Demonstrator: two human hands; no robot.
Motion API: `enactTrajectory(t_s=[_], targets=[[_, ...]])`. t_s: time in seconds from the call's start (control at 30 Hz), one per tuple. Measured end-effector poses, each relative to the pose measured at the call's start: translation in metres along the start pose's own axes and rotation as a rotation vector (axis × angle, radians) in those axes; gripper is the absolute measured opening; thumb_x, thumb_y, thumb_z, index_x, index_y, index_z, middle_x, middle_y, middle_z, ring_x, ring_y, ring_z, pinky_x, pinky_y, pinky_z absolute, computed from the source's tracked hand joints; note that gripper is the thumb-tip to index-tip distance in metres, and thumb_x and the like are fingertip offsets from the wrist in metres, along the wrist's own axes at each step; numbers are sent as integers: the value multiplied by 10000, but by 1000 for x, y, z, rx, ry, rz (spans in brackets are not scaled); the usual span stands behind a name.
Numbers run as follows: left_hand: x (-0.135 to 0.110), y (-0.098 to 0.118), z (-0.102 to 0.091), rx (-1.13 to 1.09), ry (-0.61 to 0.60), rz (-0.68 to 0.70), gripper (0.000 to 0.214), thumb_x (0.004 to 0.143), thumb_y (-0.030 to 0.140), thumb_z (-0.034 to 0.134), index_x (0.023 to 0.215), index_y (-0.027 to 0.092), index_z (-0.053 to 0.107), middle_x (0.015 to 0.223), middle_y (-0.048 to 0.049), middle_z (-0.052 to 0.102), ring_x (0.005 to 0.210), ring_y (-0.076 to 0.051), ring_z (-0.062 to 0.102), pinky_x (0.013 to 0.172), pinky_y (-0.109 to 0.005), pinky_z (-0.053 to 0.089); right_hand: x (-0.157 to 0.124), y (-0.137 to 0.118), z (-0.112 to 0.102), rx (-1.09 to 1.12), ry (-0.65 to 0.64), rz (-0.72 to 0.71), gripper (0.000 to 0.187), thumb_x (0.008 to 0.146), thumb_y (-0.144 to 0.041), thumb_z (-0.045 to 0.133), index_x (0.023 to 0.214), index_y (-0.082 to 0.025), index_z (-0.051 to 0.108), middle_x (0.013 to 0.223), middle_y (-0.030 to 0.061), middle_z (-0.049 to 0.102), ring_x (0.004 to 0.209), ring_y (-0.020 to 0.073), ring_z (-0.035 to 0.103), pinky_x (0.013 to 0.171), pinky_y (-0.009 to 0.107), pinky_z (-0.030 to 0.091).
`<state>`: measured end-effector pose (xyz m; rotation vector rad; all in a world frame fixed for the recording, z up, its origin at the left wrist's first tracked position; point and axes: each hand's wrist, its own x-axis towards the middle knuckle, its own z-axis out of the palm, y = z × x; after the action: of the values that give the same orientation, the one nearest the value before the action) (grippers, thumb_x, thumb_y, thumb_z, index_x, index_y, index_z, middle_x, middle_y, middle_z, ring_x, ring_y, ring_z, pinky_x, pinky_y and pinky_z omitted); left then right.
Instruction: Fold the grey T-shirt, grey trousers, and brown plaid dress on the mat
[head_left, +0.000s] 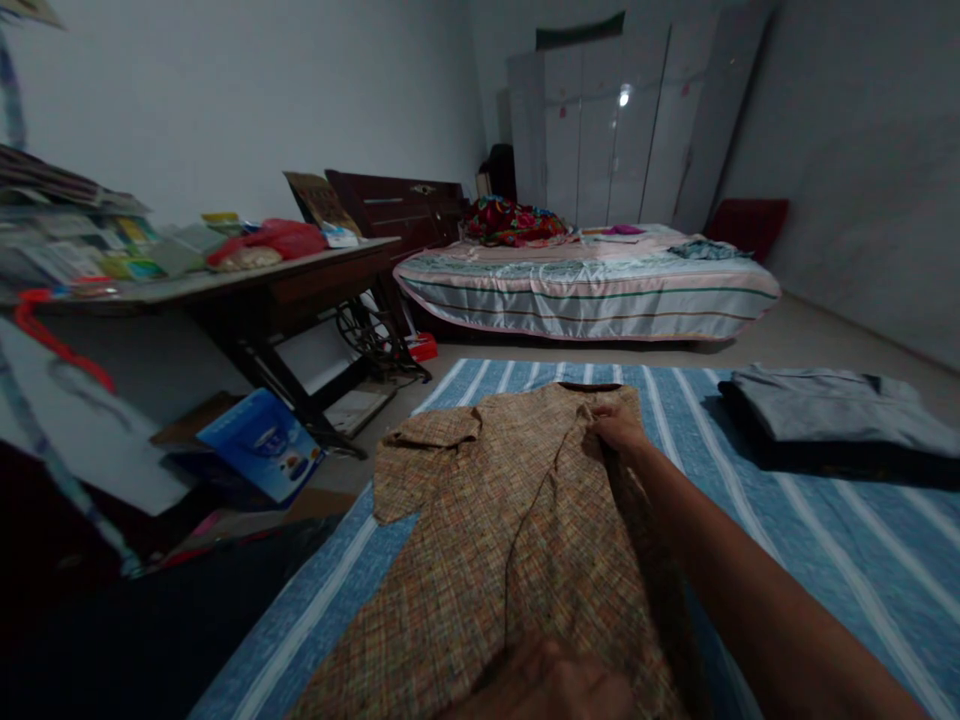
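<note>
A brown checked short-sleeved garment (480,500), a shirt or tunic, lies spread on a blue sheet with white stripes. Its left-side sleeve lies flat, and its dark neckline faces away from me. My right hand (619,430) pinches the fabric at the right shoulder, with the right side of the garment folded inwards. Low in the picture, my left hand (555,682) has its fingers curled on the lower part of the garment, at the end of the fold line. It is somewhat blurred and cut off by the bottom edge.
Folded grey and black clothes (840,415) lie to the right on the striped sheet (847,540). Behind stands a bed (585,295); a cluttered sewing-machine table (300,275) is on the left, with a blue box (262,445) below. A wardrobe (600,130) stands at the back.
</note>
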<state>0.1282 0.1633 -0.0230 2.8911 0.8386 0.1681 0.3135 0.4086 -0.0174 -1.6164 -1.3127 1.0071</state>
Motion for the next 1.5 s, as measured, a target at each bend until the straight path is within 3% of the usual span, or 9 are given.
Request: enactTrajectory(t_s=[0.3, 0.53, 0.67, 0.77, 0.9, 1.0, 1.1, 1.33, 1.5], targets=[[-3, 6, 4, -125, -141, -12, 268, 936, 395, 508, 755, 214, 588, 605, 3, 613, 555, -151, 589, 597, -265, 457, 12, 5, -3, 26, -46, 46, 146, 569, -47, 590, 660, -135, 662, 464, -40, 524, 420, 83, 461, 428, 180, 329], [-5, 6, -26, -278, -68, -31, 315, 920, 427, 533, 702, 201, 571, 642, 11, 612, 586, -118, 571, 513, -236, 363, 13, 6, -3, 78, -37, 104, 134, 594, -63, 599, 693, -132, 658, 490, -34, 542, 425, 90, 488, 428, 182, 377], [8, -27, -46, -320, 149, -421, 189, 934, 286, 478, 805, 203, 588, 769, -2, 626, 696, -121, 593, 618, -227, 416, 17, 2, 0, 91, 2, 98, 113, 625, -79, 613, 718, -134, 648, 499, -32, 531, 410, 89, 474, 402, 182, 367], [23, -54, -48, -225, 217, -660, 142, 912, 252, 476, 945, 196, 603, 912, -45, 645, 835, -173, 619, 728, -276, 475, 19, -4, 2, 91, 56, 95, 208, 621, -59, 624, 812, -133, 660, 501, -40, 515, 414, 91, 472, 393, 178, 368], [35, -62, -35, -55, 202, -567, 299, 884, 213, 509, 1173, 163, 568, 1278, -137, 584, 1207, -271, 520, 1019, -433, 412, 24, -9, 3, 91, 105, 92, 439, 590, -27, 638, 1012, -148, 656, 542, -49, 532, 436, 96, 496, 393, 172, 379], [34, -54, -24, -68, 67, -471, 494, 904, 311, 533, 1364, 154, 447, 1484, -157, 413, 1375, -305, 358, 1112, -520, 308, 29, -9, 3, 107, 107, 99, 559, 573, -18, 628, 1116, -149, 626, 543, -56, 536, 422, 102, 501, 384, 179, 389], [30, -48, -18, -110, -54, -509, 606, 907, 418, 536, 1429, 152, 381, 1530, -176, 326, 1414, -326, 290, 1128, -574, 255, 34, -7, 4, 147, 124, 105, 559, 565, -16, 610, 1111, -135, 615, 548, -53, 545, 415, 96, 501, 388, 177, 400], [28, -45, -21, -113, -143, -583, 658, 908, 461, 524, 1483, 220, 312, 1589, -154, 143, 1462, -328, 106, 1153, -581, 167, 37, 2, 7, 200, 190, 102, 367, 525, -13, 605, 872, -130, 612, 509, -64, 519, 414, 90, 496, 385, 167, 370], [32, -41, -29, -139, -99, -618, 651, 903, 562, 469, 1453, 228, 375, 1593, -125, 169, 1461, -332, 117, 1160, -579, 152, 36, 5, 7, 205, 208, 72, 360, 508, -4, 599, 844, -134, 603, 522, -64, 515, 414, 80, 468, 375, 162, 336]])
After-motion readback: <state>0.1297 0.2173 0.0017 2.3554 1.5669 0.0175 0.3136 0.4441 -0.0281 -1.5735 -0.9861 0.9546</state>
